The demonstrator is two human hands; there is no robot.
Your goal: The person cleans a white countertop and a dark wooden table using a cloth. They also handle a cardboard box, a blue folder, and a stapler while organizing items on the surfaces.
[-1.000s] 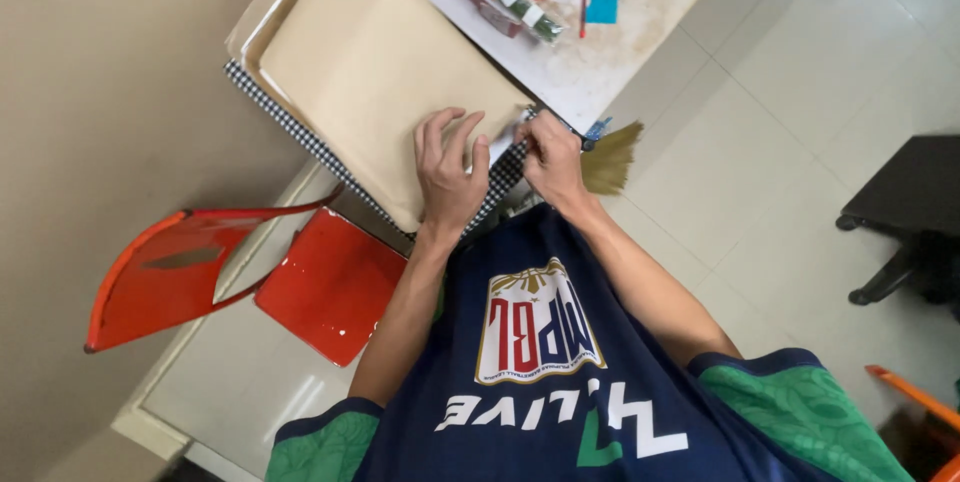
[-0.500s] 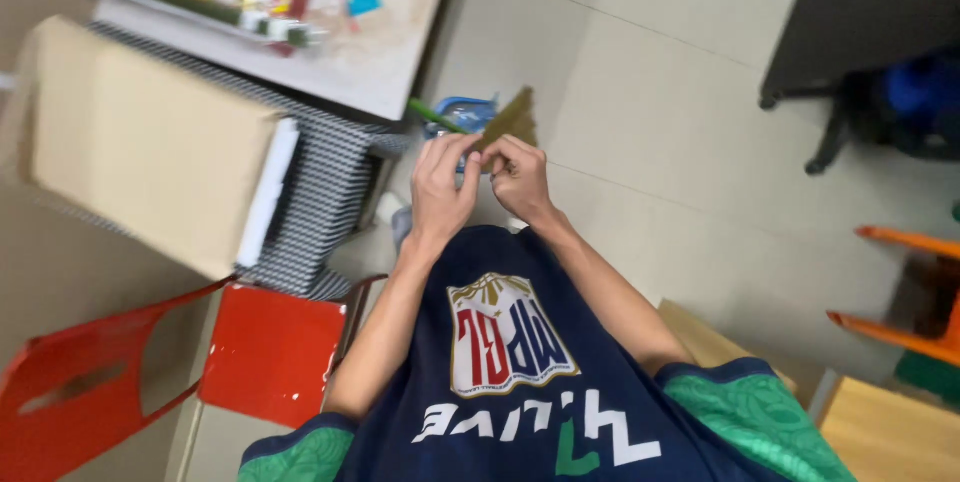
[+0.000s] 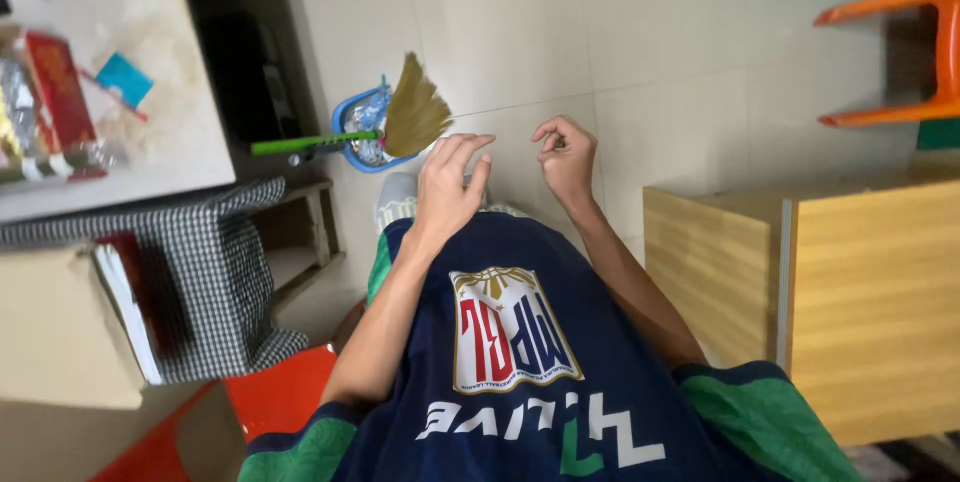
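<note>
Both hands are hanging in the air over the tiled floor point(image 3: 640, 52), above the person's lap. The left hand point(image 3: 447, 185) is showing its back to the camera, fingers loosely spread and half bent, gripping nothing. The right hand point(image 3: 568, 154) is sitting just beside it, a little apart, fingers curled inward with the thumb and forefinger nearly meeting; whether anything tiny is pinched there is too small to tell.

Nearest to the left hand, up and to its left, a small broom point(image 3: 400, 122) with a green handle and straw bristles is lying across a blue dustpan point(image 3: 365, 132) on the floor, the bristles ending just short of the fingertips.

To the left a pale table point(image 3: 120, 152) is carrying a red box point(image 3: 60, 92) and a small blue card point(image 3: 125, 80). Below it a checkered cloth point(image 3: 215, 272) is draping over a stack, beside a cardboard box point(image 3: 55, 332). A red chair point(image 3: 270, 397) is showing at the bottom left, a wooden cabinet point(image 3: 850, 292) on the right, and an orange chair point(image 3: 900, 52) at the top right
</note>
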